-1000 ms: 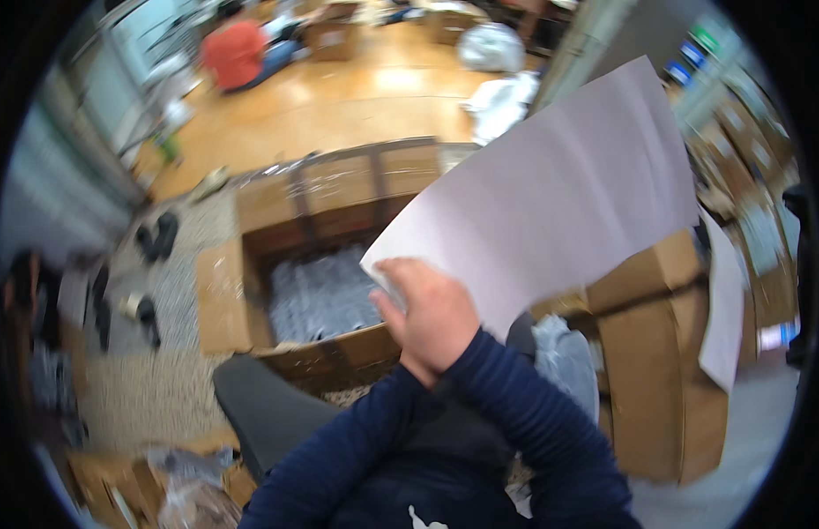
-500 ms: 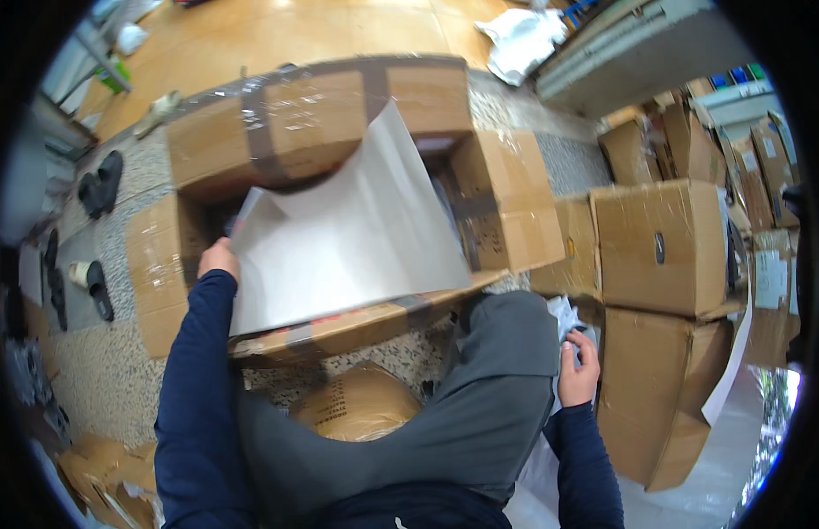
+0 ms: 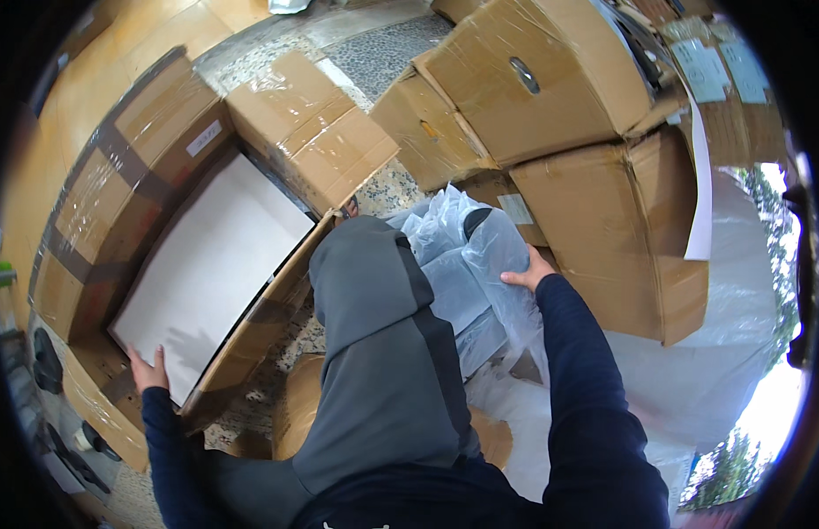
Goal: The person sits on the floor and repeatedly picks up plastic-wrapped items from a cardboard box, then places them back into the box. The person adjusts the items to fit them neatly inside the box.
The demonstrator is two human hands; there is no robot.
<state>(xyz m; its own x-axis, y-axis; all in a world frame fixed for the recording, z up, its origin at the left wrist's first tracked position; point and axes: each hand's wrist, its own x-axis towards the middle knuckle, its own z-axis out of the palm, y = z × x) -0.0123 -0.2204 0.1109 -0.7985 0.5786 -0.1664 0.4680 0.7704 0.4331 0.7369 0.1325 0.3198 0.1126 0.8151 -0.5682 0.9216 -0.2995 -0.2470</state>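
A large white sheet [image 3: 220, 256] lies flat inside the open cardboard box [image 3: 119, 189] on the left. My left hand [image 3: 148, 368] rests at the sheet's near corner, fingers spread and holding nothing. Right of my knee is a pile of translucent plastic bags [image 3: 454, 286]. My right hand [image 3: 533, 269] grips a plastic-wrapped bundle [image 3: 498, 251] on that pile, the thumb in front and the fingers partly hidden. Something dark shows through the bundle's upper end; its kind cannot be made out.
Stacked cardboard cartons [image 3: 595, 212] stand close on the right, with a loose white sheet [image 3: 699, 185] hanging beside them. The box's flap [image 3: 308, 128] juts toward my knee. A rounded brown package [image 3: 297, 406] sits by my legs. Black footwear [image 3: 48, 360] lies at the far left.
The view has turned right. The white sheet, formerly raised and curved, now lies flat in the box. My left hand has let it go; my right hand has taken hold of a plastic-wrapped bundle.
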